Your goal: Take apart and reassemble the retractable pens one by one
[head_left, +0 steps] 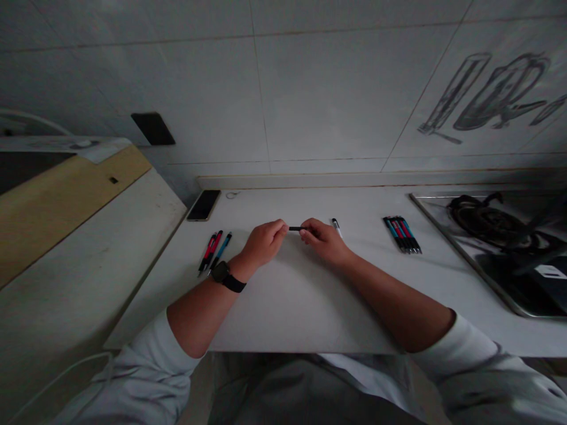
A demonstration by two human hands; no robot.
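Over the middle of the white countertop [305, 307], my left hand [267, 241] and my right hand [325, 239] face each other with closed fingers. A thin black pen [295, 228] spans the short gap between them, gripped at both ends; its tips are hidden in my fingers. Just behind my right hand lies a white pen with a black end [336, 226], partly covered. Left of my left wrist, which wears a black watch [220, 272], are red-and-black pens [213, 247] and a blue-and-black pen [222, 248].
To the right, several red, blue and black pens [402, 234] lie in a tight row. A gas stove [465, 260] is set beyond them. A dark phone [204, 205] and a small wire loop [232, 195] lie at the back left, near a tiled wall [319, 106].
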